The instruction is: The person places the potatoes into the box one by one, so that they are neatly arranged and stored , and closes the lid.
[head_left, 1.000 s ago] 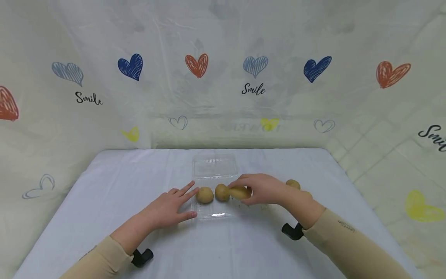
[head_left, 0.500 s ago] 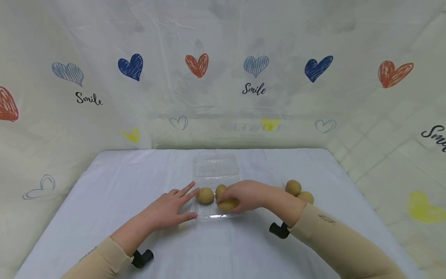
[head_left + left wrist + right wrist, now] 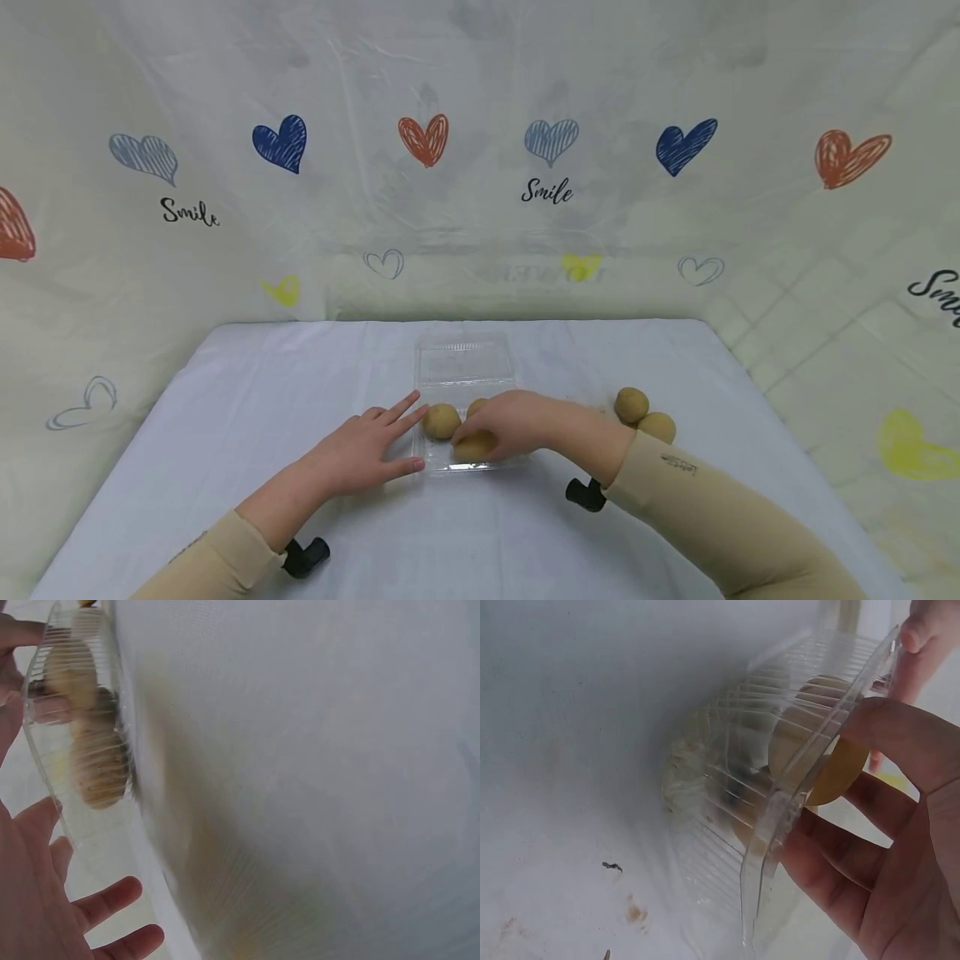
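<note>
A clear plastic clamshell container (image 3: 431, 460) lies on the table with its lid (image 3: 462, 358) folded back. My right hand (image 3: 513, 423) grips a potato (image 3: 472, 447) low over the container's front half; the right wrist view shows thumb and fingers around this potato (image 3: 844, 769) at the rim. Inside at the left sits a round potato (image 3: 441, 422). Another potato (image 3: 476, 406) lies behind my right fingers, mostly hidden by them. My left hand (image 3: 367, 450), fingers spread and fairly straight, rests at the container's left edge.
Two loose potatoes (image 3: 632, 405) sit close together on the white-covered table (image 3: 480, 542), right of the container. Small dirt crumbs (image 3: 635, 911) dot the cloth by the container in the right wrist view. A curtain printed with hearts (image 3: 423, 140) hangs behind.
My right hand has carried its potato leftward and toward the front of the container, uncovering the two loose potatoes. The left hand stays where it was.
</note>
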A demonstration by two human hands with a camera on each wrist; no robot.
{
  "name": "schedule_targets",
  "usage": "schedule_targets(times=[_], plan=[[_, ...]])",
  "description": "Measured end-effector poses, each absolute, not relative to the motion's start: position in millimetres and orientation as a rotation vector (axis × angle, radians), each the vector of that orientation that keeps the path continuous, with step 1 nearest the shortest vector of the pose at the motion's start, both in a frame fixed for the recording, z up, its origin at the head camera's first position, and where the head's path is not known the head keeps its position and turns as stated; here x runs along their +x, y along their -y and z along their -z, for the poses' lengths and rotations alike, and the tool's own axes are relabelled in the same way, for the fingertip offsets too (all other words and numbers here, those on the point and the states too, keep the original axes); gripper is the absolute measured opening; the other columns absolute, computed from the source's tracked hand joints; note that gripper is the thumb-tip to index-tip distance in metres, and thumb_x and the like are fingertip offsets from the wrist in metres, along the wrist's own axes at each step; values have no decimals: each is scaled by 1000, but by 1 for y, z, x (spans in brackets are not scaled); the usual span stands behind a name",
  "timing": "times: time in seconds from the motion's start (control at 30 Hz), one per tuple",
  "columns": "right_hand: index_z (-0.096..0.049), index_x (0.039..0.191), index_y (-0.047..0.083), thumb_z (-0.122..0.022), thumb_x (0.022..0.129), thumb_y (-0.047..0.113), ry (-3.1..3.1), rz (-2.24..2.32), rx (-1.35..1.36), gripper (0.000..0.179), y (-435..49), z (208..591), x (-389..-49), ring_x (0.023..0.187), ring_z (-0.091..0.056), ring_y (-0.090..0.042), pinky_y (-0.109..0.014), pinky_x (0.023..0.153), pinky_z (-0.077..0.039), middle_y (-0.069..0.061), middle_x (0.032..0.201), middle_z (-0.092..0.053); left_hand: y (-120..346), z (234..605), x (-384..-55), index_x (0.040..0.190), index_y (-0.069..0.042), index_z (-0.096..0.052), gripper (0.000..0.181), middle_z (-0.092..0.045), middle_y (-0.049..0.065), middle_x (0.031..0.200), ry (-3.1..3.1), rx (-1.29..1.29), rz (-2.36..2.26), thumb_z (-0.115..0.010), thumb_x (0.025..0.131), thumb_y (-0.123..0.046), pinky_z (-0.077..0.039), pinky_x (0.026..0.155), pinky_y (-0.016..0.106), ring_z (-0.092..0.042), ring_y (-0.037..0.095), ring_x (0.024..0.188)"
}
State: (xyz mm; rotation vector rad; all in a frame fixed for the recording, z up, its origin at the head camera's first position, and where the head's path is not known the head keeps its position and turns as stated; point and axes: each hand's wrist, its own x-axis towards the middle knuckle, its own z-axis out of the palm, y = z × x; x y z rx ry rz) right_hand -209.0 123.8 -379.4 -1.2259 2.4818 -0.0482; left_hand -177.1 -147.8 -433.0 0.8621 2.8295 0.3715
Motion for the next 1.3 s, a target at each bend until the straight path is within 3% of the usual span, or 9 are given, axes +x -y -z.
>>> schedule_targets(times=[0.47, 1.03, 1.3], plan=[[-70, 124, 34, -78, 88, 20, -2463, 51, -1150, 39, -118, 388, -213, 96, -54, -4, -27, 87, -48, 18, 107, -62, 148, 433, -177, 158, -33, -25, 80, -7, -14, 165, -2822, 856, -374, -49, 91, -71, -39, 105, 52, -43, 28, 135], [-73, 122, 30, -74, 91, 19, -2488, 205, -1223, 33, -119, 398, -217, 86, -53, -3, -21, 80, -46, 20, 100, -64, 149, 436, -177, 158, -32, -26, 80, -7, -14, 165, -2830, 864, -394, -52, 92, -67, -39, 104, 53, -43, 29, 134], [-73, 123, 30, -76, 89, 21, -2519, 187, -1247, 35, -111, 399, -214, 98, -58, -3, -22, 89, -47, 15, 111, -66, 149, 435, -178, 158, -31, -26, 81, -10, -11, 166, -2821, 869, -400, -49, 91, -71, -40, 103, 52, -44, 28, 133]])
